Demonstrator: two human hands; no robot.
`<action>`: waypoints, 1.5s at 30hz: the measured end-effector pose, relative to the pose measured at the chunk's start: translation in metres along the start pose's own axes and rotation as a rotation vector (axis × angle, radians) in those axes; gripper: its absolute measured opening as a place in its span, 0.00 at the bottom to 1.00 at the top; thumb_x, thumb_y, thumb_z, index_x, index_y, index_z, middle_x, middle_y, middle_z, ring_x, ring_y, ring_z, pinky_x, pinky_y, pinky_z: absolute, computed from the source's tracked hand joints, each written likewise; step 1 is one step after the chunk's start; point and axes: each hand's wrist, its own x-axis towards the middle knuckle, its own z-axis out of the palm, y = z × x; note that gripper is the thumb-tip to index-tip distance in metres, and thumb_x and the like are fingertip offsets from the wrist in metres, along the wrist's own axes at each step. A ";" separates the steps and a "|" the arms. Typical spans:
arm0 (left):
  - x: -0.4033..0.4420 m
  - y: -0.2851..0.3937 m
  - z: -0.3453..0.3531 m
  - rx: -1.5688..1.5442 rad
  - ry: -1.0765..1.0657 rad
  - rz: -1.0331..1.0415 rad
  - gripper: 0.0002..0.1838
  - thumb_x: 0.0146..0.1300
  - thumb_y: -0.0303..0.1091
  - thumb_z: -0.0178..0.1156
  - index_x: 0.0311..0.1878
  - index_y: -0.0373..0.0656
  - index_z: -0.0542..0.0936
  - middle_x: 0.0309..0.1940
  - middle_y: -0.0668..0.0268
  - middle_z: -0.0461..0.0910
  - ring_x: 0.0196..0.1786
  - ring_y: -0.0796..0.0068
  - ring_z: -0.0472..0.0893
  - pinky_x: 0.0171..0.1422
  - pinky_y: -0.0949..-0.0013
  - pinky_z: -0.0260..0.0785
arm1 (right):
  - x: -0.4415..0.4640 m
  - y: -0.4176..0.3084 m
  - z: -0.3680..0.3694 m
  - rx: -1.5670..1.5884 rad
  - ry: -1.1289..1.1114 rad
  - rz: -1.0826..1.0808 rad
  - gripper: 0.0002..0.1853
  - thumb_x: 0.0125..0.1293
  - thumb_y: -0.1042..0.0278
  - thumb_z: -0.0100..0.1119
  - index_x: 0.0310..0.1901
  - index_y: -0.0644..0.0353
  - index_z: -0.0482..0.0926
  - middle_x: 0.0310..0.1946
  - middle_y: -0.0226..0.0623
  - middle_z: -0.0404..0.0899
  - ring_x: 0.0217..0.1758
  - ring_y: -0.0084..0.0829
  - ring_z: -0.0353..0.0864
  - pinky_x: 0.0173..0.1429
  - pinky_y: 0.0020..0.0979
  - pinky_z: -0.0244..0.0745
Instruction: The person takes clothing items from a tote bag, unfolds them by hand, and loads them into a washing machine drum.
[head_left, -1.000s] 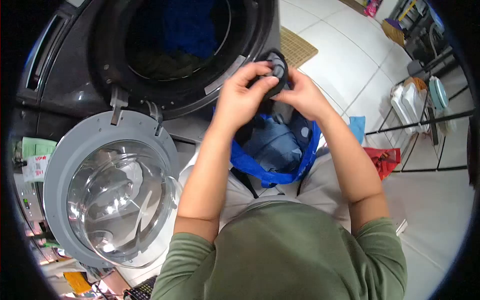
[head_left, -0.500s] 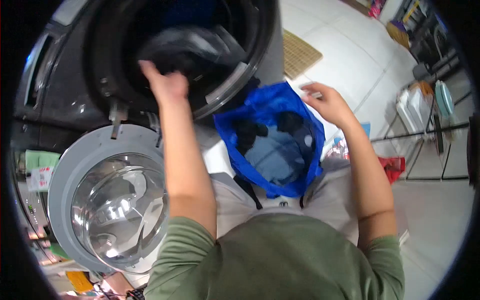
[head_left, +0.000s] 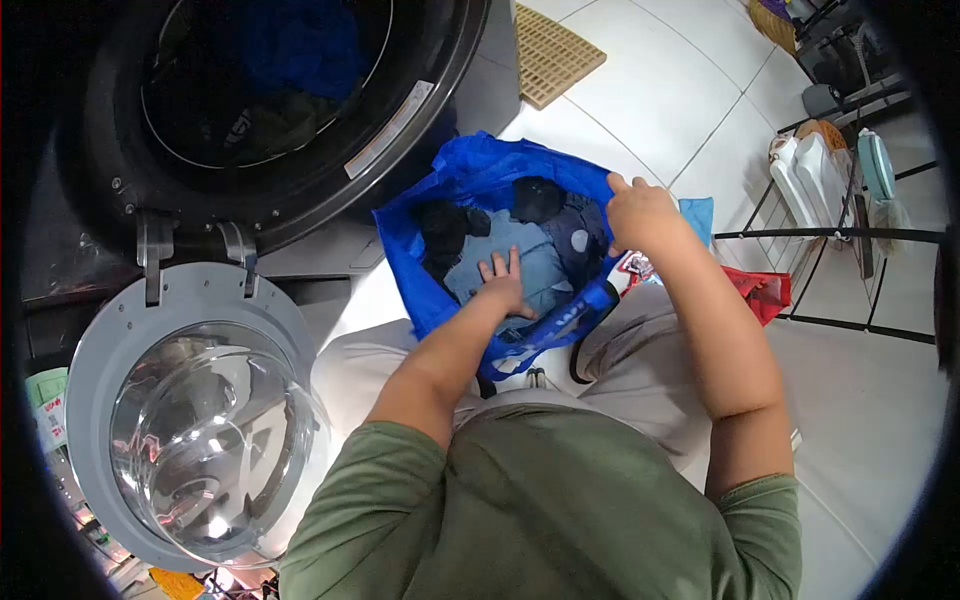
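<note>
Both hands on the blue bag (head_left: pixel 395 240), well apart. The left hand (head_left: pixel 503 292) is in the bag, fingers spread, palm down on the light blue cloth (head_left: pixel 545 265), near the bag's body-side edge. The right hand (head_left: pixel 642 215) is clamped on the rim at the bag's far right corner, fingers curled over; we can't see all of the fingertips.

Bag sits open between our legs. Inside, the light blue cloth fills the middle, dark cloth (head_left: pixel 443 235) lies along the left edge, black cloth (head_left: pixel 537 198) by the far edge, and navy cloth (head_left: pixel 585 240) with a pale round spot by the right edge.

We see the washing machine (head_left: pixel 300 205) past the bag's far left corner, its round opening uncovered. In the drum: bright blue clothes (head_left: pixel 305 50), with dark clothes (head_left: pixel 280 125) on the side nearer us. The door (head_left: pixel 95 370) hangs wide open on two hinges, clear bowl up, left of our left arm.

Tan mat (head_left: pixel 560 55) on the white tiles, beyond the bag. Small blue sheet (head_left: pixel 697 215) just right of the right hand. Red packet (head_left: pixel 765 290) right of our right forearm, beside the wire rack (head_left: pixel 840 235). White containers (head_left: pixel 815 190) and a teal container (head_left: pixel 876 165) at the rack.
</note>
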 end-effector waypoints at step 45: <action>-0.023 -0.059 -0.016 -0.550 0.686 0.294 0.15 0.68 0.42 0.54 0.46 0.42 0.84 0.41 0.48 0.83 0.46 0.45 0.82 0.51 0.52 0.74 | -0.012 0.031 -0.027 1.031 0.817 -0.229 0.29 0.63 0.49 0.66 0.58 0.62 0.75 0.40 0.44 0.83 0.44 0.41 0.84 0.53 0.38 0.78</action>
